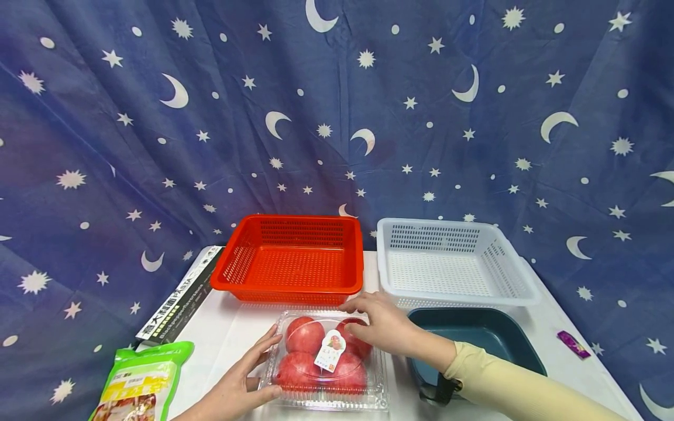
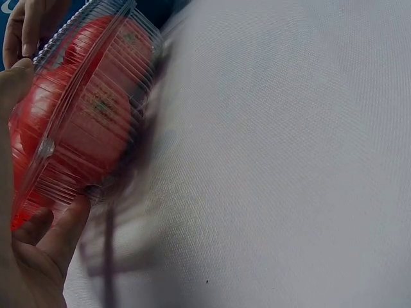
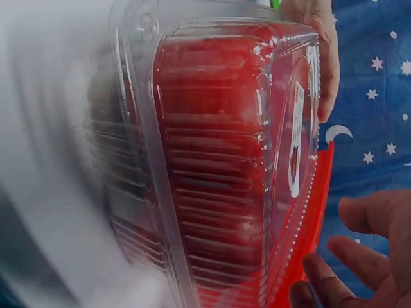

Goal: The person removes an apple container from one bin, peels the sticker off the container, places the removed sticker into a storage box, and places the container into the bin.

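A clear plastic clamshell box (image 1: 375,397) of several round red fruits (image 1: 305,334) lies on the table in front of me, a white fruit label (image 1: 330,351) on its lid. My left hand (image 1: 243,374) spans the box's left side, fingers along the edge and thumb at the near corner. In the left wrist view its fingertips (image 2: 72,221) touch the ribbed plastic. Over the far right part of the box hovers my right hand (image 1: 381,321), its fingers loosely bent. The right wrist view shows that hand (image 3: 369,263) apart from the lid, with nothing in it.
Behind the box stand a red basket (image 1: 286,288) and a white basket (image 1: 387,257). A dark teal tub (image 1: 476,336) sits right, partly behind my forearm. At left lie a black pasta box (image 1: 181,295) and a green-edged food pouch (image 1: 142,383); a purple packet (image 1: 574,344) lies far right.
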Motion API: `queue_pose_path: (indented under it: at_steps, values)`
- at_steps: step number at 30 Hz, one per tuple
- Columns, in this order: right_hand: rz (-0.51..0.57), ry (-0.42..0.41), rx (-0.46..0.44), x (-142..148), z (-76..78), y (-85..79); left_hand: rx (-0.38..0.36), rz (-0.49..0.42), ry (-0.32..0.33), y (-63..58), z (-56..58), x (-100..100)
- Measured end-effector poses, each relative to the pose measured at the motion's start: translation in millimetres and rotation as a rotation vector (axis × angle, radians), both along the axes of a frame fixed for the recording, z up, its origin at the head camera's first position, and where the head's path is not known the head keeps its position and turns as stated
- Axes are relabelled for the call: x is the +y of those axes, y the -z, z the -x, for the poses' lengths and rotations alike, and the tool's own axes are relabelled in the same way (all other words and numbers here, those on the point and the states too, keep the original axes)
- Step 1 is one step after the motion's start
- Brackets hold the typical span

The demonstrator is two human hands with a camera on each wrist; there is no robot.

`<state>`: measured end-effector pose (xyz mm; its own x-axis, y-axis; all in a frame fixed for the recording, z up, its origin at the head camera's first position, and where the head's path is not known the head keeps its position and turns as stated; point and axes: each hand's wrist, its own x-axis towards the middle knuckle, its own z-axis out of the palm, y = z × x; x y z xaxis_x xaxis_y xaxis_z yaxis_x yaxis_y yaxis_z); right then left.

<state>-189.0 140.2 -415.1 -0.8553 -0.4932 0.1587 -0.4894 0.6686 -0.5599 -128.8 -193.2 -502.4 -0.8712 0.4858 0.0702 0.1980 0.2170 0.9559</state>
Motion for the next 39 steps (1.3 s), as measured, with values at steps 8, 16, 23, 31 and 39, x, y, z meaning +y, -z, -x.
queue_pose_path:
  at_steps: [8,16,23,31,39]
  values:
    - [-0.094,-0.067,0.083,-12,2.6,3.8,-0.022,-0.027,0.0,0.6,0.1,0]
    - [-0.092,-0.098,0.102,-15,6.4,11.3,-0.007,-0.024,0.013,1.5,0.8,0]
    - [-0.116,-0.099,0.141,-16,6.8,14.6,0.0,-0.018,0.014,1.3,0.6,0]
    - [-0.144,-0.095,0.183,-17,6.4,17.7,-0.002,0.001,0.007,-0.3,0.1,0]
    - [-0.131,-0.098,0.189,-17,6.7,19.2,-0.021,-0.012,0.0,-0.1,-0.3,1]
